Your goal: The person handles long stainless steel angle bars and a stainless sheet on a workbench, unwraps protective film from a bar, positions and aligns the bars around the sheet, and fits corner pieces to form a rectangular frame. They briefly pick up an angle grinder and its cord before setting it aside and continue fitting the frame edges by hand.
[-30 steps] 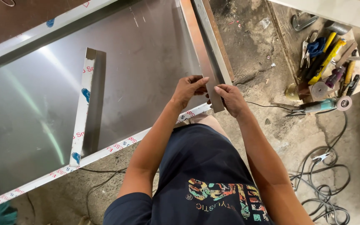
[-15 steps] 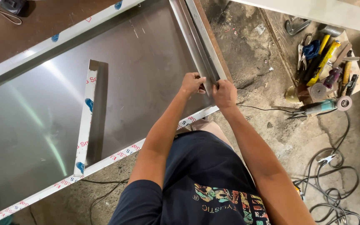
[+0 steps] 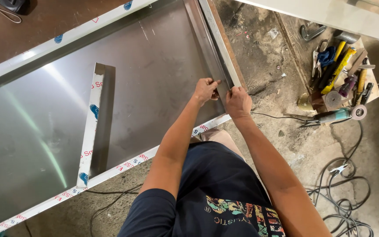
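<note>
— Both hands are on that folded steel edge strip [image 3: 213, 48], see? Left hand [image 3: 205, 90] has its fingers curled over the inner side, right hand [image 3: 238, 102] is clamped on the outer side, thumb up near the end of the strip. Neither one is loose; both are closed on it.

— Where does the strip sit against the big sheet?

— Along the right border of the steel sheet [image 3: 154, 79], at the corner nearest the person. Its long axis runs straight away from the body, from the hands up toward the far border of the sheet. So nearly all of its length lies beyond the hands; they grip only the near end.

— Which hand is closer in?

— They're almost level and just beside each other. The left sits a touch farther up the strip, over the sheet; the right is a shade nearer the body, off the sheet's edge.

— Anything else on the sheet?

— A short angle piece [image 3: 91, 127] with printed protective film, lying left of the hands, well apart, roughly parallel to the strip. The sheet's near border [image 3: 123, 164] carries the same film.

— And off the sheet?

— To its right, on the dirty concrete floor [image 3: 264, 57], an angle grinder [image 3: 334, 115] with its cable [image 3: 343, 193], and past it a wooden board heaped with hand tools [image 3: 338, 66].
</note>
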